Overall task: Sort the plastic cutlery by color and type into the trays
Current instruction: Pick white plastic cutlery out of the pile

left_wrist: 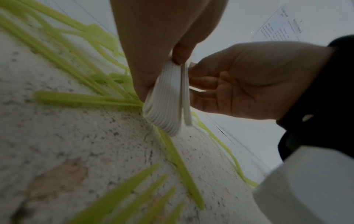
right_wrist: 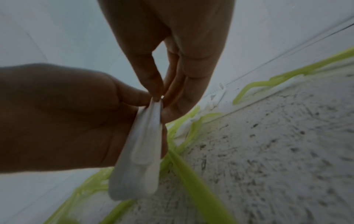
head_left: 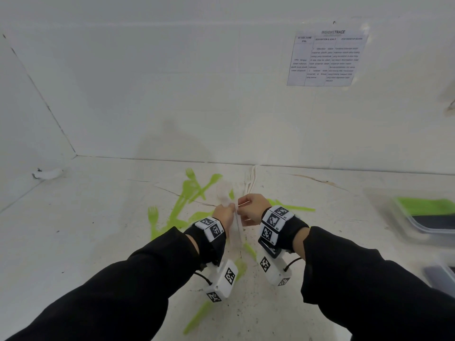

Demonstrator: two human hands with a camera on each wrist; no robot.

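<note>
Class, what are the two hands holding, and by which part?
A stack of white plastic spoons, pinched near the upper handles between left hand and right hand.

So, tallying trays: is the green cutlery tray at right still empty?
No, the tray already holds a stack of green cutlery.

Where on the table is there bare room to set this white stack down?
Bare tabletop left of the green fork, out to the side wall, and another patch between the right hand and the trays. Around the left hand green cutlery crowds it.
</note>
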